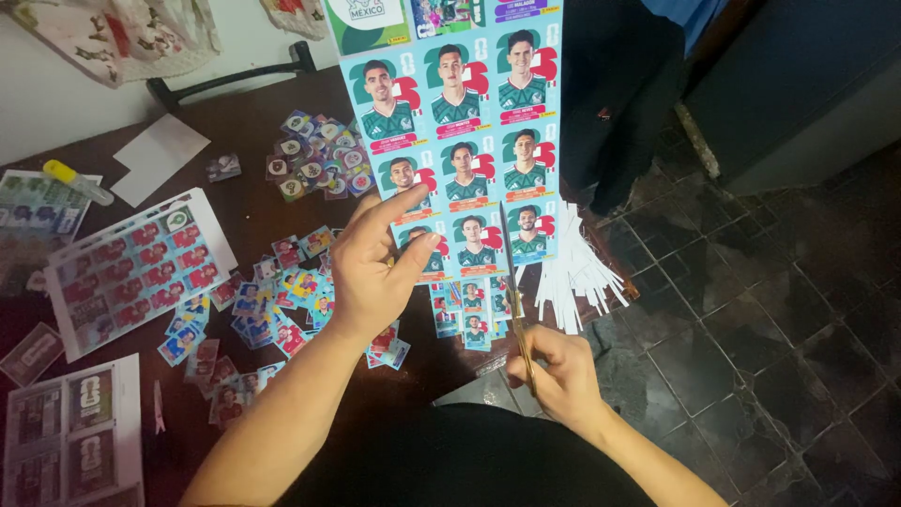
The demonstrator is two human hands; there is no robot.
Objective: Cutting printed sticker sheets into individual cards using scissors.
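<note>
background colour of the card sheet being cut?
Light blue; the sheet shows best in the head view.

The printed sticker sheet runs off the top edge of the frame, so its upper rows are cut. The left hand covers part of its lower left corner. The scissors' handles are buried in the right hand. At lower left, another sheet is cut by the frame's edge. The small loose stickers in the upper middle are too small to make out.
</note>
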